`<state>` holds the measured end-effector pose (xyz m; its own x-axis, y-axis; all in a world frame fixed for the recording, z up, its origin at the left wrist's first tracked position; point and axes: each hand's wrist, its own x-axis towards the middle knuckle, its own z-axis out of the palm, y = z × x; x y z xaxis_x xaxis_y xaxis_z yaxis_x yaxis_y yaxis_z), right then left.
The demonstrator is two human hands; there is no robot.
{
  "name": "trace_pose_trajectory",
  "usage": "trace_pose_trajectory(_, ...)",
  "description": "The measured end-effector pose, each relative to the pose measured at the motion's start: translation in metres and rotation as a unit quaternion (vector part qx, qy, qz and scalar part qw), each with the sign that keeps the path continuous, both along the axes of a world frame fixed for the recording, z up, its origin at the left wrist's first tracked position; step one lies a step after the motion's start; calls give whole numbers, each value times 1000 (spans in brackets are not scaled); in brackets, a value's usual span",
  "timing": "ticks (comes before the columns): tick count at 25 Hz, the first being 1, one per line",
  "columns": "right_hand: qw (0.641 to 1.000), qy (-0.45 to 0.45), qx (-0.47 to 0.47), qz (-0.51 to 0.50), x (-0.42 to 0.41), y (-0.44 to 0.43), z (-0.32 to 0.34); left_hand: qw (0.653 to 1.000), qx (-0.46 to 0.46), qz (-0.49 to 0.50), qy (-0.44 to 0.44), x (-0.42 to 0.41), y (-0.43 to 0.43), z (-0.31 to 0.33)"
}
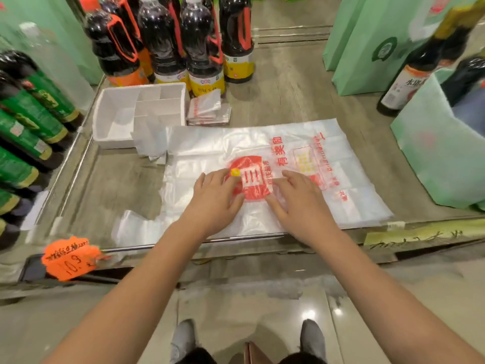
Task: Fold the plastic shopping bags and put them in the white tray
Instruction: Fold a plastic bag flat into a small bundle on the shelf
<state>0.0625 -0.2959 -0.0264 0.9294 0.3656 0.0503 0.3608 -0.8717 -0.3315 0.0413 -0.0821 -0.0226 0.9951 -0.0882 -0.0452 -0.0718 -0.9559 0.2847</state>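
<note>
Pressing flat on a white plastic shopping bag (223,143) spread across the shelf (118,179), left hand (212,203) and right hand (301,208) side by side, fingers straight, slightly spread. At far left, white tray (101,116), folded bags (207,109) just right of it.

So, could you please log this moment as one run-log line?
bag flat, unfolded | left hand pressing bag | right hand pressing bag | folded bags beside tray

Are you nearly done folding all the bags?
Not yet. Some folded bags lie stacked beside the white tray, not in it. The left hand and right hand press one big bag flat, unfolded. It needs folding, then all must go into the tray.
</note>
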Motion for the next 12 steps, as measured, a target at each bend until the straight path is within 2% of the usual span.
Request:
trace_pose_trajectory(5,1000,11,10,-19,5,-7,-4,999,-29,-5,-41,2,-3,-23)
trace_pose_trajectory(12,1000,30,-3,-8,7,-12,-12,994,71,-38,-67,2,14,-25)
